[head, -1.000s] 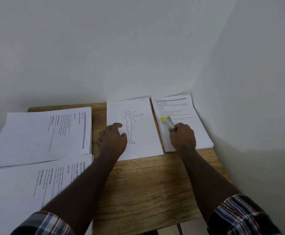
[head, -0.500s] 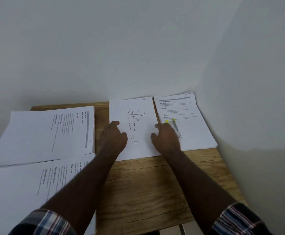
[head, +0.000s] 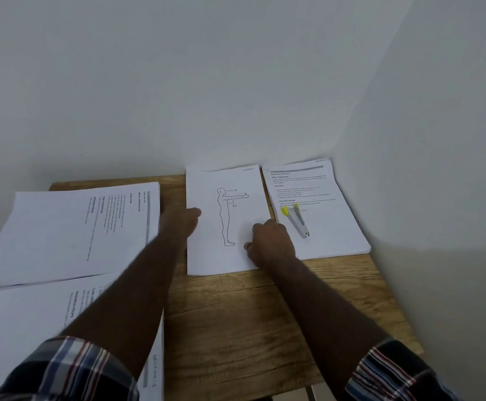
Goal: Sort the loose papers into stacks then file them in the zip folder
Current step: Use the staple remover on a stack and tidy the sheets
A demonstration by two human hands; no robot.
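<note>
A wooden tabletop stands in the corner of two white walls, and four lots of paper lie on it. At the far middle lies a sheet with a line drawing of a standing figure, one arm held out and marked 90°. The left hand rests at this sheet's left edge, its fingers reaching over the paper; how far they are curled cannot be told through the blur. The right hand rests on the sheet's near right part, its fingers bent down onto the paper, with nothing seen held in it. Just to the right, touching the right wall, sits a thick stack of printed pages. On top of it lies a small metal stapler with yellow ends, just beside the right hand but apart from it. On the left lie two more stacks of printed pages turned sideways: one farther, one nearer, the farther overlapping the nearer. Both forearms end in plaid sleeves.
</note>
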